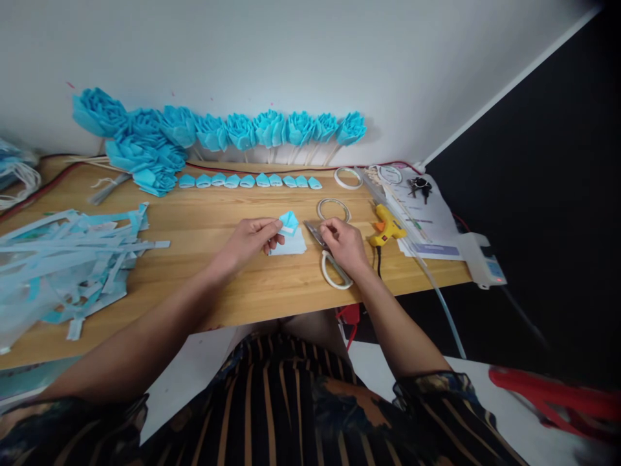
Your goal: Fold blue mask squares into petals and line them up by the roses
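My left hand (252,241) pinches a folded blue petal (290,221) with a white strip along its lower edge. It hovers at a stack of pale sheets (290,244) on the table. Close by, my right hand (343,243) has thumb and forefinger pressed together; whatever is between them is too small to make out. Scissors with white handles (336,270) lie under and beside this hand, blades pointing up and left. Behind it is a roll of tape (334,208). A row of several folded blue petals (247,181) runs along the back of the table.
Several blue flowers on sticks (241,131) lean on the wall, with more bunched at the left. Cut scraps (87,259) cover the table's left side. At right are a yellow glue gun (387,225), a second tape roll (348,178), papers (441,220) and keys (420,186).
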Demonstrator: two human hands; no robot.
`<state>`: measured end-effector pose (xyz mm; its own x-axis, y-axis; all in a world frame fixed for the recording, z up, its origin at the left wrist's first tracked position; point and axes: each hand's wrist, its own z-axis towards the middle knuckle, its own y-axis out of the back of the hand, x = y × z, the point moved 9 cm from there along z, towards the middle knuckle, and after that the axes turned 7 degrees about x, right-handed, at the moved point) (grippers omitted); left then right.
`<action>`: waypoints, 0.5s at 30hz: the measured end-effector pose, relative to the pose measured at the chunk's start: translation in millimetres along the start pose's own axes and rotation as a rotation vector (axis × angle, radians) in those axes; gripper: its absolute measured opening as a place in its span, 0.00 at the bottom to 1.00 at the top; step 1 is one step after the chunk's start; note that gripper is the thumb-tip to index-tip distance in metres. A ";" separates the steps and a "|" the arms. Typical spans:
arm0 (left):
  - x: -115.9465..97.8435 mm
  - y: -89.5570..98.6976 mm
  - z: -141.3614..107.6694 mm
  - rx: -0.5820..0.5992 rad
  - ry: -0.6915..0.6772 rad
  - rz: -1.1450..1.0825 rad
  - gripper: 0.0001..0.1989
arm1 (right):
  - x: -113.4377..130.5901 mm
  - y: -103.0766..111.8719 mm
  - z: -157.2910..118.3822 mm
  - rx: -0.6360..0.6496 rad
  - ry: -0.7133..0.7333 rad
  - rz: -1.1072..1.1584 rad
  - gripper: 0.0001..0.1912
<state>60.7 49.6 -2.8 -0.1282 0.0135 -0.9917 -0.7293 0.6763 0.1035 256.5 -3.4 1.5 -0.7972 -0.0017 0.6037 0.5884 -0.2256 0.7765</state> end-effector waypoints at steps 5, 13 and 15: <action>0.1 1.4 -0.4 -0.020 0.005 0.018 0.20 | 5.4 5.1 -3.4 -0.040 0.042 0.034 0.16; -1.6 0.9 -0.6 -0.015 0.007 0.011 0.21 | 2.7 -1.2 -2.7 -0.033 0.047 0.018 0.08; -2.2 0.8 -0.6 -0.013 0.001 0.008 0.21 | 2.5 -1.9 -2.2 -0.026 0.053 0.006 0.08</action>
<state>60.0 49.7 -0.5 -0.1347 0.0186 -0.9907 -0.7366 0.6669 0.1126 253.1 -5.2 1.1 -0.7999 -0.0544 0.5976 0.5902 -0.2511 0.7672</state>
